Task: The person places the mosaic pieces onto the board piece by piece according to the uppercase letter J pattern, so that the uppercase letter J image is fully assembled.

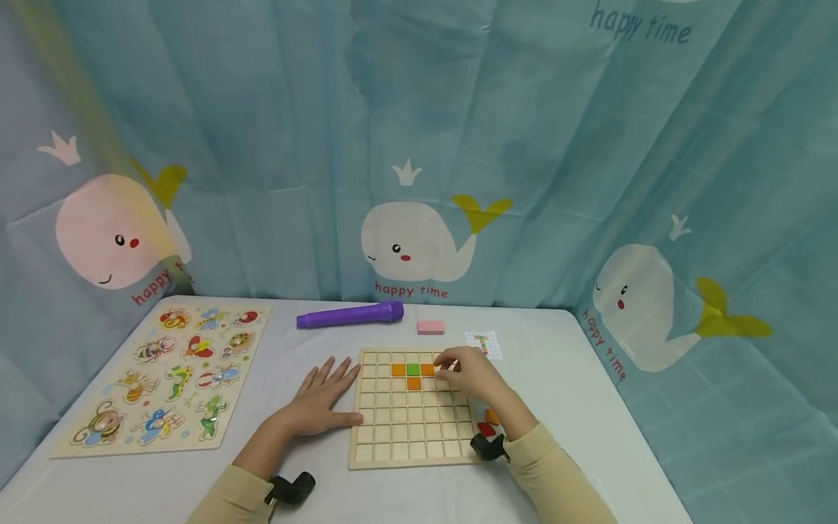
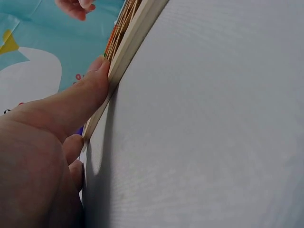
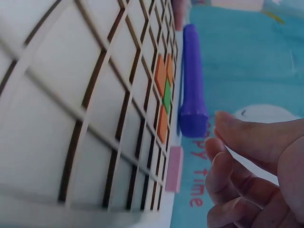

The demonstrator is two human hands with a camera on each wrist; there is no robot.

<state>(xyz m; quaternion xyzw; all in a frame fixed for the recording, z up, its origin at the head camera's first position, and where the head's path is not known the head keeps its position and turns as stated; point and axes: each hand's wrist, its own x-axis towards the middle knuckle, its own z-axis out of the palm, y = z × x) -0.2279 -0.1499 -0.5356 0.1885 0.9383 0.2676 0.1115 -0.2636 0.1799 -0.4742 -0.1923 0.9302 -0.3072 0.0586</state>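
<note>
A wooden grid board (image 1: 393, 437) lies on the white table. Near its top row sit a green square tile (image 1: 412, 370) and orange square tiles (image 1: 414, 383) on either side of and below it. My left hand (image 1: 321, 404) is spread out at the board's left side; in the left wrist view its thumb (image 2: 90, 90) touches the board's edge (image 2: 126, 52). Over the upper right of the board hovers my right hand (image 1: 473, 371), fingers bent. The right wrist view shows a gap between its thumb (image 3: 247, 135) and index finger, with nothing held there.
Red pieces (image 1: 487, 429) and an orange piece (image 1: 492, 416) lie by the board's right edge, partly behind the right wrist. A pattern card (image 1: 494, 345), a pink block (image 1: 431, 327) and a purple microphone-shaped stick (image 1: 350, 316) are farther back. An insect puzzle board (image 1: 225, 407) lies left.
</note>
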